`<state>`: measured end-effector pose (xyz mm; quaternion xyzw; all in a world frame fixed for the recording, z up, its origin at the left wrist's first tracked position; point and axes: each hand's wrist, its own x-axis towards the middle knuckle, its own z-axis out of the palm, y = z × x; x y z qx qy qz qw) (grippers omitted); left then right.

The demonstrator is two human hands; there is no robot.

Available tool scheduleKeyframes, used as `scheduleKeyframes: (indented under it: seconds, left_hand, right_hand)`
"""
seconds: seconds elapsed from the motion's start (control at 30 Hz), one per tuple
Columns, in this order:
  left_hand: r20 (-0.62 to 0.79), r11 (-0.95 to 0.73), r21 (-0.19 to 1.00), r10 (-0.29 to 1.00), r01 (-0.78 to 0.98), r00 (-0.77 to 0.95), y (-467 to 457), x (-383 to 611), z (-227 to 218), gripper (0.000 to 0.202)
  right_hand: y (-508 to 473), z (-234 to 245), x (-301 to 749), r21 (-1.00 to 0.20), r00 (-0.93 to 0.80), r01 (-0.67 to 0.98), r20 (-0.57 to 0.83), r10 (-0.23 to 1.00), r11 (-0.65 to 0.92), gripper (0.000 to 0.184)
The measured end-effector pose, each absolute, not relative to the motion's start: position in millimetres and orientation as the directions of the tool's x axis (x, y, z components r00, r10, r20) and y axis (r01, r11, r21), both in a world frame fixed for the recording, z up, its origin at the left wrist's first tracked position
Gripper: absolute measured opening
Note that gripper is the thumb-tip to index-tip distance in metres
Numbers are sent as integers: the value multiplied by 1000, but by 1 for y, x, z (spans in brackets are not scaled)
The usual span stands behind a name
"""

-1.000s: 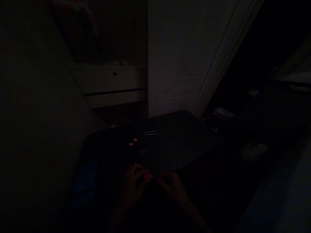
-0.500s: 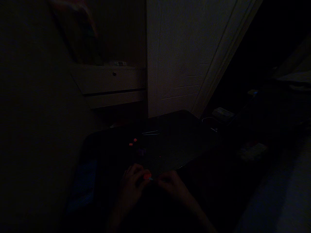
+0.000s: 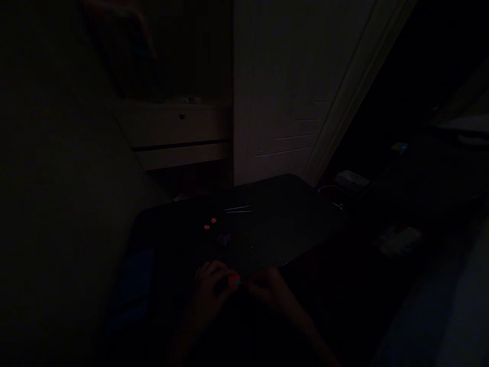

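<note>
The picture is very dark. My left hand [image 3: 212, 288] is closed around a small red-orange piece [image 3: 231, 281], held between the thumb and fingers over the near side of the dark table [image 3: 275, 224]. A tiny pale blue-green bit [image 3: 237, 282] shows at the right side of that piece. Close by on the right, my right hand [image 3: 269, 288] is pinched, its fingertips pointing at the piece. Whatever those fingertips hold is lost in shadow.
Past my hands lie two small orange pieces [image 3: 210, 224], a purple lump [image 3: 224, 239], a tiny red speck [image 3: 252, 247] and a thin V-shaped tool like tweezers [image 3: 239, 209]. A bluish flat object [image 3: 132, 285] lies left. Behind stand drawers [image 3: 171, 127] and a pale panel [image 3: 275, 102].
The red-orange piece has turned slightly in my left hand, so its outline looks different. Both hands stay almost in place. The whole view has shifted a little.
</note>
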<state>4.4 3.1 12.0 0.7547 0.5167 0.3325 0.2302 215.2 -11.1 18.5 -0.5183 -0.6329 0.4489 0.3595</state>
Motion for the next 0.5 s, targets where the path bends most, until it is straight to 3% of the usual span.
scheduleKeyframes:
  seconds: [0.17, 0.3, 0.5]
  left_hand:
    - [243, -346, 694, 938, 631, 247, 4, 3, 10, 14]
    - [237, -339, 714, 940, 613, 244, 4, 3, 11, 14]
    - [287, -325, 796, 946, 511, 153, 0, 5, 13, 12]
  right_hand:
    - [-10, 20, 220, -918, -250, 376, 31, 968, 127, 19]
    - [-8, 22, 223, -916, -271, 395, -50, 961, 64, 18]
    - [-11, 23, 219, -955, -93, 293, -66, 993, -36, 32]
